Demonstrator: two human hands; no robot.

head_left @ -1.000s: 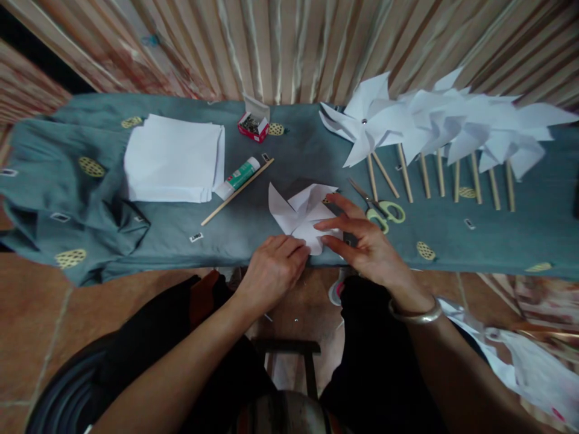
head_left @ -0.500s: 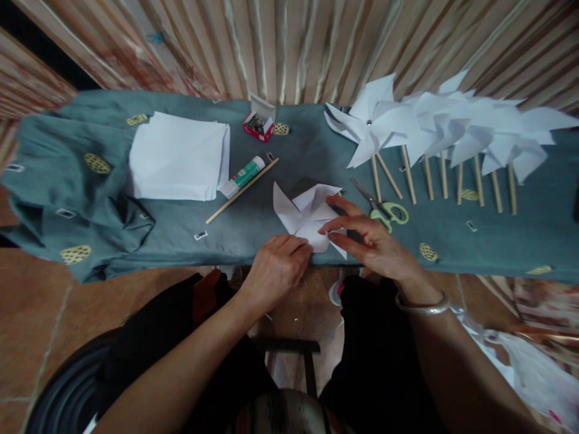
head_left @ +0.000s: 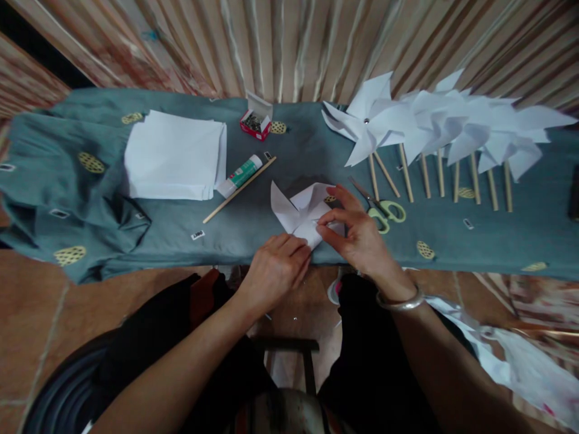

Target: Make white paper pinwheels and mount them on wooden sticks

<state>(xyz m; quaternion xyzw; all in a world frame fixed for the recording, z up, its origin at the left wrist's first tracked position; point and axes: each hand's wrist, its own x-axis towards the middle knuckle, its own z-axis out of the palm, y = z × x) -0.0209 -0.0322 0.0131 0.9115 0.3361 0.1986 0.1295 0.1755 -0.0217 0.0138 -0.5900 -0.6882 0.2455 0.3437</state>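
Observation:
A white paper pinwheel (head_left: 301,211) with folded blades lies near the front edge of the cloth-covered table. Pinching its near edge is my left hand (head_left: 277,265), closed on the paper. My right hand (head_left: 357,235), with a silver bangle at the wrist, pinches a folded corner of the same pinwheel between thumb and index finger, close to the centre. A wooden stick (head_left: 239,189) rests beside a green and white glue stick (head_left: 242,175) to the left. Green-handled scissors (head_left: 384,212) lie just right of my right hand.
A stack of white paper (head_left: 174,157) sits on the left of the green tablecloth (head_left: 244,241). Behind the glue stands an open red box (head_left: 256,120) of small metal pins. Several finished pinwheels (head_left: 434,123) on sticks overlap at the back right.
My right hand has moved inward to the left, bringing the right-hand corner of the pinwheel toward its centre. My left hand stays at the near edge.

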